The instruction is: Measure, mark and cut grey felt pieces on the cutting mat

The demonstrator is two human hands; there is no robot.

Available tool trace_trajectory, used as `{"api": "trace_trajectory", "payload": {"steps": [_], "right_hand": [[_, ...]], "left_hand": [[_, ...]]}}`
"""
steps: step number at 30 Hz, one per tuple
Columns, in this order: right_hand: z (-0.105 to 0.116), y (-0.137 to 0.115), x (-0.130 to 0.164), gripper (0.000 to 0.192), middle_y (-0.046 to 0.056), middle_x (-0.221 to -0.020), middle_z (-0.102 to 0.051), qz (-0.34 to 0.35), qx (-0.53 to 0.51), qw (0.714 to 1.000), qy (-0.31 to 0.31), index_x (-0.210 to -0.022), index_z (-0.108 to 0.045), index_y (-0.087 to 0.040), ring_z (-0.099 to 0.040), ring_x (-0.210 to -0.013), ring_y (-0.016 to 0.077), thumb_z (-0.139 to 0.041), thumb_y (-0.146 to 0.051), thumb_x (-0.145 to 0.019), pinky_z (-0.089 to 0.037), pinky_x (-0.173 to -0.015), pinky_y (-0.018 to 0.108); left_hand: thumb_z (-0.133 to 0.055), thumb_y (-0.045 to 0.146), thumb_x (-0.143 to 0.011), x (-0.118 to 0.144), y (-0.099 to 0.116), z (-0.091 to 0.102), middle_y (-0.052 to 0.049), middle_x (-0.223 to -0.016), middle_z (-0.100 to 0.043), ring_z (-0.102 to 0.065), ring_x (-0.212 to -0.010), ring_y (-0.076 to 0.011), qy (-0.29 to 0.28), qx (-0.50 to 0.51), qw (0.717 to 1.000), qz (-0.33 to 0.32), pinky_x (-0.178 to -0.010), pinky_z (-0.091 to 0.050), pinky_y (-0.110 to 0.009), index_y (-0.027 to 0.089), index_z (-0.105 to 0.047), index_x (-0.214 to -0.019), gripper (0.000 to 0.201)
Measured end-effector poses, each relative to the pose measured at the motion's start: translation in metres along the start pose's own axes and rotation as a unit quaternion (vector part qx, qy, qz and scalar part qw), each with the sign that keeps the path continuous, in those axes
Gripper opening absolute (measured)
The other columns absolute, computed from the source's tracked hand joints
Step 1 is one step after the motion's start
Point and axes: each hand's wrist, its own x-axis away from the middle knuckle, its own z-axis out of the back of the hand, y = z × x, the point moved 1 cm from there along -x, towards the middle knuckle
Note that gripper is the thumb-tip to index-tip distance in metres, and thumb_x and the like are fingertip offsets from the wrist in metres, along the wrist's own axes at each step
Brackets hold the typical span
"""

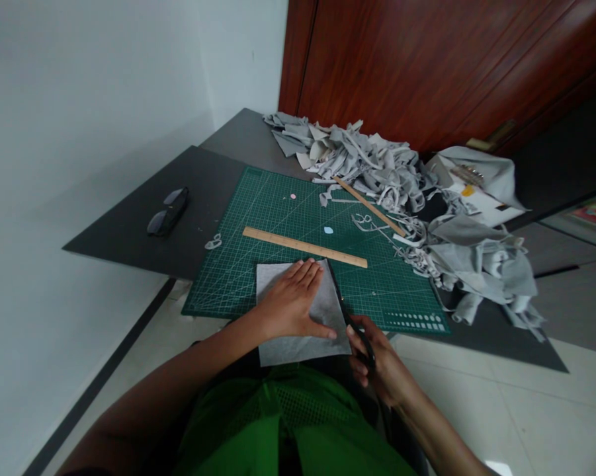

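Observation:
A piece of grey fabric (pixel 298 348) lies partly on the green cutting mat (pixel 218 291) and hangs over its front edge. Pressed flat on the fabric is my left hand (pixel 294 301), fingers stretched out and thumb spread to the right. My right hand (pixel 374 357) is closed round the handles of black scissors (pixel 344 307), whose blades run along the fabric's right edge. Just beyond the fabric a wooden ruler (pixel 305 247) lies across the mat.
A heap of grey fabric scraps (pixel 357 155) covers the back and right of the table. A second wooden ruler (pixel 370 206) touches the heap. Eyeglasses (pixel 169 213) rest at the left on the dark tabletop (pixel 124 231). A white box (pixel 476 188) stands at the back right.

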Motion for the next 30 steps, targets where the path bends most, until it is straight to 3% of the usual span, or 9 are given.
{"api": "trace_trajectory", "payload": {"steps": [16, 19, 22, 26, 30], "right_hand": [[0.002, 0.000, 0.001, 0.080, -0.015, -0.058, -0.046, 0.018, -0.006, 1.000, 0.003, -0.113, -0.052, -0.024, -0.036, -0.040, 0.0043, -0.094, -0.067, -0.059, -0.032, -0.034, 0.015], [0.003, 0.002, 0.000, 0.077, -0.016, -0.052, -0.041, 0.015, -0.001, 1.000, 0.001, -0.111, -0.052, -0.025, -0.034, -0.039, 0.0054, -0.092, -0.069, -0.062, -0.032, -0.033, 0.016], [0.008, 0.002, 0.001, 0.076, -0.016, -0.054, -0.039, 0.008, -0.009, 1.000, -0.003, -0.108, -0.053, -0.025, -0.032, -0.039, 0.0050, -0.091, -0.070, -0.061, -0.031, -0.031, 0.015], [0.027, 0.001, 0.006, 0.077, -0.014, -0.060, -0.044, -0.002, -0.009, 1.000, 0.004, -0.109, -0.054, -0.024, -0.032, -0.040, 0.0035, -0.093, -0.069, -0.060, -0.030, -0.032, 0.015], [0.066, 0.001, 0.009, 0.073, -0.014, -0.056, -0.042, 0.005, 0.017, 0.999, 0.028, -0.109, -0.054, -0.023, -0.030, -0.040, 0.0040, -0.092, -0.066, -0.064, -0.028, -0.033, 0.016]], "left_hand": [[-0.030, 0.104, -0.077, -0.001, -0.001, -0.003, -0.027, -0.172, -0.023, -0.019, -0.163, -0.0361, 0.015, -0.007, 1.000, -0.006, -0.134, -0.007, -0.044, -0.003, -0.025, -0.163, 0.138], [-0.036, 0.098, -0.083, -0.001, -0.001, -0.004, -0.026, -0.171, -0.029, -0.024, -0.162, -0.0356, 0.031, -0.014, 0.999, -0.005, -0.133, -0.013, -0.045, -0.001, -0.028, -0.163, 0.127], [-0.047, 0.085, -0.092, 0.000, 0.000, 0.000, -0.023, -0.167, -0.039, -0.034, -0.158, -0.0357, 0.064, -0.026, 0.997, 0.042, -0.130, -0.024, -0.047, 0.004, -0.036, -0.160, 0.107], [-0.055, 0.063, -0.101, 0.002, 0.000, 0.008, -0.021, -0.157, -0.053, -0.048, -0.147, -0.0361, 0.129, -0.045, 0.981, 0.139, -0.122, -0.038, -0.048, 0.008, -0.047, -0.153, 0.076], [-0.062, 0.057, -0.099, 0.000, -0.003, 0.013, -0.022, -0.144, -0.060, -0.055, -0.134, -0.0382, 0.130, -0.048, 0.975, 0.174, -0.111, -0.046, -0.050, 0.006, -0.053, -0.146, 0.070]]}}
